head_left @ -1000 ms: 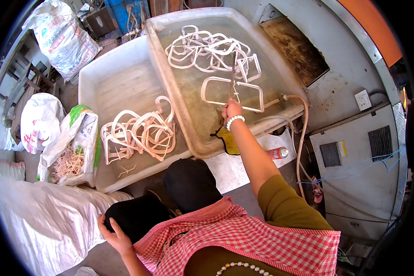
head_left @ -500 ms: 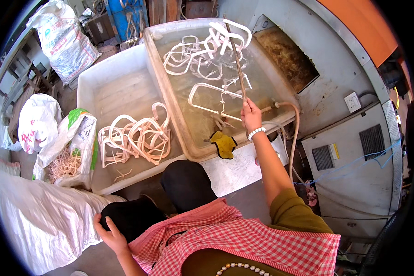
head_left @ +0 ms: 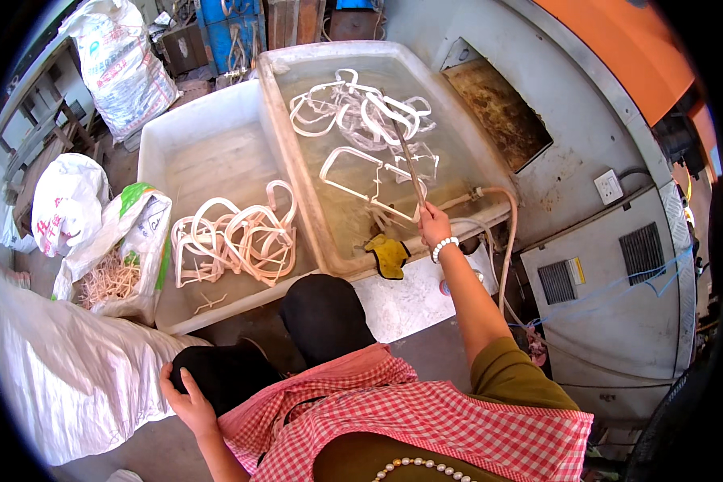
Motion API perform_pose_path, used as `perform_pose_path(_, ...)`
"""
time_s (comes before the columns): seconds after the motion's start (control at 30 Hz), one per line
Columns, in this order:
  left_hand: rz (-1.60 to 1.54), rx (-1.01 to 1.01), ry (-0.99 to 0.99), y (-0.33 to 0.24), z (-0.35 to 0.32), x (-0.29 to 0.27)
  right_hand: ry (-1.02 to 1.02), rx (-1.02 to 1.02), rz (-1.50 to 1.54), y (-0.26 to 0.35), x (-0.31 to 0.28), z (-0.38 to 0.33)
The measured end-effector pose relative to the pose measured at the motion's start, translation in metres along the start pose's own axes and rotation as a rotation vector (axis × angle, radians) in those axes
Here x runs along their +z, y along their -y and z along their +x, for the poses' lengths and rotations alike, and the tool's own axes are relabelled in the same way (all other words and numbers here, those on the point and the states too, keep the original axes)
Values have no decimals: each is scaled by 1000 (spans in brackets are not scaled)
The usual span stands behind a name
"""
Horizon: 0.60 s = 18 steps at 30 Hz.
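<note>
Near the upper middle of the frame, a thin stick (head_left: pixel 407 165) is reaching into the water-filled tray (head_left: pixel 490 173), its far tip among a tangle of pale looped pieces (head_left: pixel 361 112) lying in the liquid. The right hand (head_left: pixel 434 227) is gripping the stick's near end, fingers closed around it, just above the tray's near rim. Judging by this, the person is stirring or hooking the soaking loops, and the next move is probably asking for the tip to slide under one loop without dragging the others along; the loops are overlapping, so snagging looks likely.

Just beside that rim, a yellow rag (head_left: pixel 388 254) is draping over the edge, and a tan hose (head_left: pixel 502 233) is curving down at the tray's lower right corner, close to the wrist and possibly in the way of a pull-back. Left of the wet tray, a white tub (head_left: pixel 177 153) is holding a heap of pinkish loops (head_left: pixel 233 237). Farther left, an open bag (head_left: pixel 120 257) is showing short pale sticks.

At the lower left, the left hand (head_left: pixel 186 399) is resting on a dark-clad knee (head_left: pixel 225 373), fingers loosely spread, holding nothing, well apart from the trays.
</note>
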<state>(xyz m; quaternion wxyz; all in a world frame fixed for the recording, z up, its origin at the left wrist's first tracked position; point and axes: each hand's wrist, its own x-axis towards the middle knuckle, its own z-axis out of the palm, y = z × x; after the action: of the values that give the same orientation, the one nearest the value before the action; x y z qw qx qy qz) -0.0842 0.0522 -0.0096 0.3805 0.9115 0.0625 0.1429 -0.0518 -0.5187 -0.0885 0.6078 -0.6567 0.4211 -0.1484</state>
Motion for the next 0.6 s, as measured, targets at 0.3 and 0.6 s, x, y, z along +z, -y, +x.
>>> perform_pose_path(0.3,16,43,-33,2,2,5,-94,-217,56,72,-14,-17)
perform_pose_path(0.6,-4,5,-25,0,0,4,-7,-497,-26,206,-37,-92)
